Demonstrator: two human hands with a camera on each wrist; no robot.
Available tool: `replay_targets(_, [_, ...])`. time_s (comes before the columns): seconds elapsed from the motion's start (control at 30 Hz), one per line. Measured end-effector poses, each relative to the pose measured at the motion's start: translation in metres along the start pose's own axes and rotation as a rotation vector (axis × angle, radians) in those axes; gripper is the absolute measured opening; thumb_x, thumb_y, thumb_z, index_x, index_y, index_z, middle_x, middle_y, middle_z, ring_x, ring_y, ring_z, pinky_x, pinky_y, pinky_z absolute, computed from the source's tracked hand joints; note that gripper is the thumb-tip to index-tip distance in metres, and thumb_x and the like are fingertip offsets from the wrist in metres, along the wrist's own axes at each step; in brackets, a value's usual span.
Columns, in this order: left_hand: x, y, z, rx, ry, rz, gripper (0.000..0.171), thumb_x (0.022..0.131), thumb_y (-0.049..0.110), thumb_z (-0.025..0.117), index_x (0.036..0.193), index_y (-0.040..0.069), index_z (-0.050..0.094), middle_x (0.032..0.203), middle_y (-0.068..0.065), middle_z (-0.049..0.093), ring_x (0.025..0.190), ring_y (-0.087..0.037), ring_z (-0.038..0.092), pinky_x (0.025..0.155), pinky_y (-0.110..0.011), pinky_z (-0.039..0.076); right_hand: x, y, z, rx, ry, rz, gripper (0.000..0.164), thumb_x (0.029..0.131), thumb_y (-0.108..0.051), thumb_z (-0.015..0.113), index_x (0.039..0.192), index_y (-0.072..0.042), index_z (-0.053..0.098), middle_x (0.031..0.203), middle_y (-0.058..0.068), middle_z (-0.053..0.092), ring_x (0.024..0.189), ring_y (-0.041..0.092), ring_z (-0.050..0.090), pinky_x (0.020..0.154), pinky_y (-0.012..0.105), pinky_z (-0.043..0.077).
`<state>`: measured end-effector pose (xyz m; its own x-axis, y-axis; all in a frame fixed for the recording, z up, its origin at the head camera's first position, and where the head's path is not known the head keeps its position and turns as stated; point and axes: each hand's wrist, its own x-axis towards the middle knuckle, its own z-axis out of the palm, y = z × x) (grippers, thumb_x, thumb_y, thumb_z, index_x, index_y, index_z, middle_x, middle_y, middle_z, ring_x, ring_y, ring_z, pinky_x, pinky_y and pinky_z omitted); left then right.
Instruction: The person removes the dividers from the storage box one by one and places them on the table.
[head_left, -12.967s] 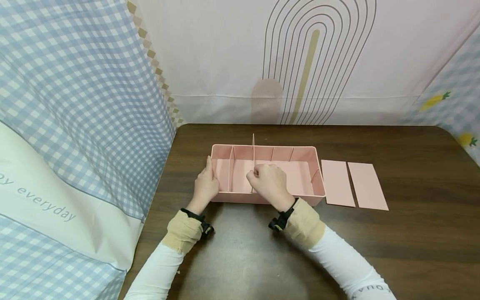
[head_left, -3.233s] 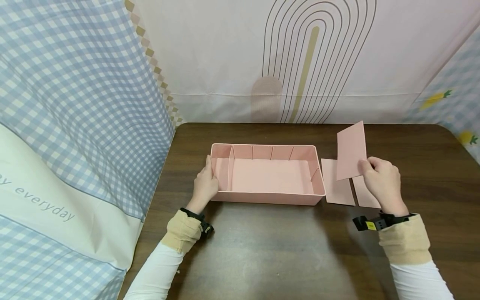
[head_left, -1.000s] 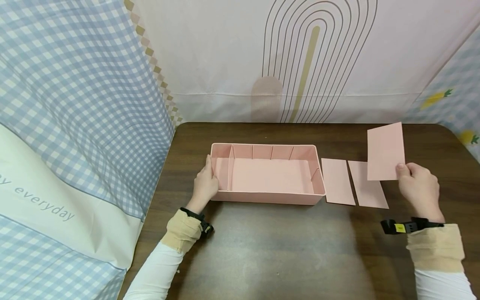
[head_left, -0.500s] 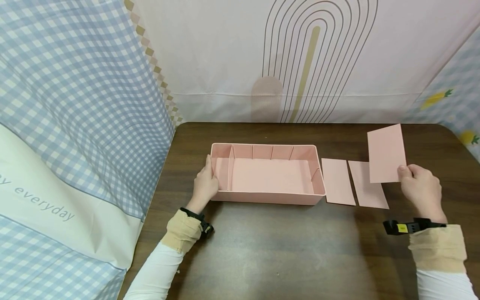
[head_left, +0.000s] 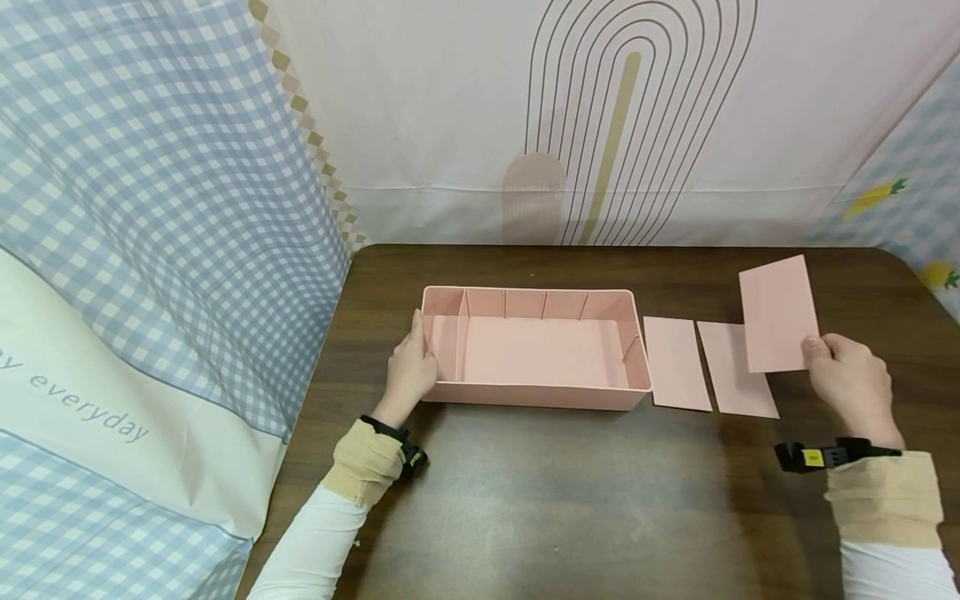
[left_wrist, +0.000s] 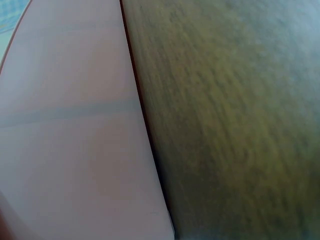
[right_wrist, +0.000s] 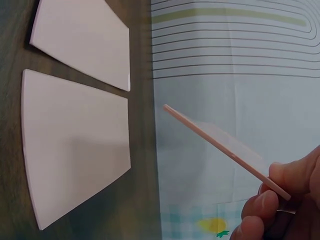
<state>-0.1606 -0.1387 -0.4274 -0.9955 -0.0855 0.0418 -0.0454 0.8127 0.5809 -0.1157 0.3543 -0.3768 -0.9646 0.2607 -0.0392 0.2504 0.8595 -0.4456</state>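
Observation:
A pink rectangular box (head_left: 555, 397) sits on the table with one divider (head_left: 461, 337) standing across it near the left end. My left hand (head_left: 409, 367) rests against that end, its index finger straight along the outer wall; the left wrist view shows the box's side wall (left_wrist: 75, 165) but not the fingers. My right hand (head_left: 851, 379) pinches a loose pink divider panel (head_left: 778, 312) by its lower right corner, between thumb and fingers. That panel is held up above the table. In the right wrist view it appears nearly edge-on (right_wrist: 225, 150).
Right of the box lie two more flat pink panels, one near the box (head_left: 677, 363) and one farther right (head_left: 731, 358), partly covered by the raised panel. The dark wooden table (head_left: 555, 500) meets a patterned cloth (head_left: 450, 125) at its far edge.
Earlier my right hand was at a second divider inside the box. That panel then came out and moved right; lately it has shifted slightly right and down. My left hand has stayed put.

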Motion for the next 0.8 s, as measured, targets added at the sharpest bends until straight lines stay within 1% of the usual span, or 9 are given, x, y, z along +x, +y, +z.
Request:
replay_targets(0.1, [0.0,0.0,-0.001,-0.002,0.0,0.0,0.062,0.082,0.001,0.038,0.14,0.002,0.018,0.118,-0.024,0.052,0.099,-0.04,0.055,0.08,-0.049,0.042,0.001,0.003,0.0,-0.007,-0.005,-0.006,0.044,0.094,-0.034,0.023,0.073,0.0,0.041,0.057,0.008,0.038,0.055,0.023,0.037,0.052,0.032,0.024])
replay_targets(0.3, [0.0,0.001,-0.001,-0.013,-0.001,-0.011,0.062,0.082,0.001,0.039,0.141,0.003,0.018,0.12,-0.023,0.052,0.101,-0.039,0.054,0.082,-0.049,0.042,0.003,0.008,0.002,-0.024,-0.014,-0.024,0.042,0.094,-0.032,0.024,0.074,0.0,0.042,0.061,0.011,0.041,0.063,0.029,0.041,0.055,0.034,0.024])
replay_targets(0.4, [0.0,0.0,-0.001,-0.014,-0.005,-0.014,0.063,0.082,0.001,0.039,0.141,0.003,0.018,0.122,-0.023,0.051,0.103,-0.039,0.054,0.083,-0.049,0.042,0.004,0.012,0.002,-0.03,-0.023,-0.031,0.042,0.094,-0.032,0.025,0.074,0.0,0.043,0.061,0.011,0.042,0.063,0.03,0.041,0.055,0.034,0.024])
replay_targets(0.53, [0.001,0.001,-0.001,-0.016,-0.006,-0.017,0.062,0.082,0.001,0.039,0.141,0.003,0.018,0.124,-0.022,0.05,0.105,-0.038,0.053,0.084,-0.049,0.041,0.006,0.016,0.002,-0.037,-0.039,-0.015,0.044,0.094,-0.034,0.023,0.074,0.0,0.042,0.06,0.01,0.041,0.06,0.027,0.04,0.055,0.034,0.024])
replay_targets(0.63, [0.001,0.002,-0.002,-0.016,-0.008,-0.016,0.062,0.082,0.001,0.039,0.141,0.002,0.019,0.123,-0.023,0.05,0.104,-0.038,0.053,0.084,-0.049,0.041,0.008,0.02,0.002,-0.034,-0.057,-0.002,0.046,0.094,-0.035,0.022,0.077,0.002,0.044,0.061,0.01,0.041,0.061,0.026,0.039,0.055,0.034,0.024])
replay_targets(0.8, [0.001,0.002,-0.002,-0.013,-0.014,-0.014,0.063,0.082,0.001,0.04,0.141,0.003,0.018,0.121,-0.023,0.051,0.103,-0.038,0.053,0.083,-0.048,0.042,0.01,0.026,0.003,-0.019,-0.093,0.006,0.048,0.094,-0.036,0.023,0.084,0.004,0.047,0.065,0.012,0.044,0.065,0.029,0.041,0.055,0.034,0.025])
